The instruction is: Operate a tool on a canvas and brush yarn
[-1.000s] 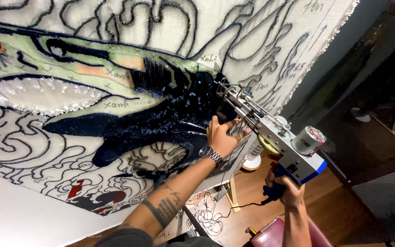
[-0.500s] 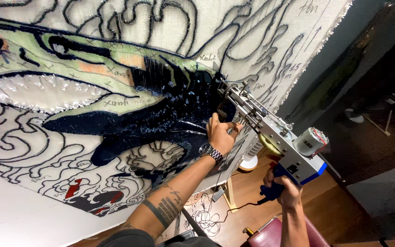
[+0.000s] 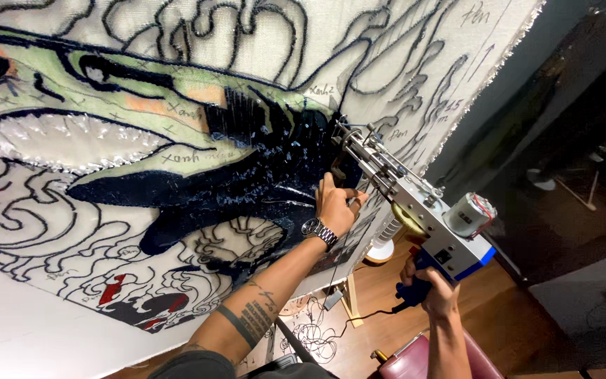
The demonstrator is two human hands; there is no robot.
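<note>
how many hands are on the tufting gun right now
2. The left hand grips the front handle near the needle end of the tufting gun, against the stretched cloth. The right hand holds the blue rear grip, low on the right.

The person's left hand [image 3: 336,207] has a metal wristwatch [image 3: 315,229] with a dark round face and a silver link band on the wrist. The left forearm is bare and has dark tattoos [image 3: 250,317]: some solid bands across the arm, some small writing that is too small to read, and thin lines nearer to the wrist; a dark short sleeve [image 3: 194,365] begins at the upper arm. The right hand [image 3: 435,291] and its forearm are bare, with no ring or band that shows.
</note>
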